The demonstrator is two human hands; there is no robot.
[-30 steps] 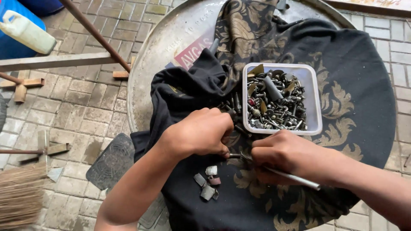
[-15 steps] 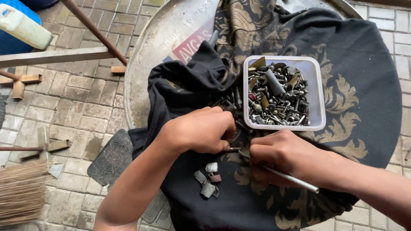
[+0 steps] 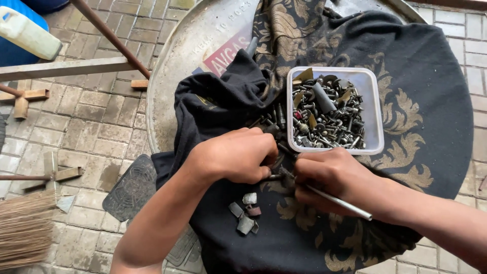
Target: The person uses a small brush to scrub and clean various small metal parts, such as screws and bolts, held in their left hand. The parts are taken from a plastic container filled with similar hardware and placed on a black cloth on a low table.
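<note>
My left hand [image 3: 237, 155] is closed around a small dark metal part [image 3: 274, 177] just below a pile of loose bolts [image 3: 271, 119] on a black cloth with gold patterns [image 3: 406, 116]. My right hand [image 3: 332, 177] grips a thin metal rod-like tool [image 3: 340, 202], its tip meeting the part between both hands. A white square plastic tub [image 3: 374, 119] full of several screws, bolts and metal pieces sits just above my hands. A few small flat metal bits [image 3: 245, 215] lie on the cloth below my left hand.
The cloth covers a round metal drum top [image 3: 180, 61]. Brick paving [image 3: 86, 116] surrounds it. A broom head [image 3: 23, 228], wooden sticks [image 3: 61, 67], a white jug [image 3: 28, 33] on a blue container and a dark rubber mat [image 3: 132, 189] lie at the left.
Both hands stay pressed together at the same spot on the cloth; only slight shifts of the fingers and the camera view.
</note>
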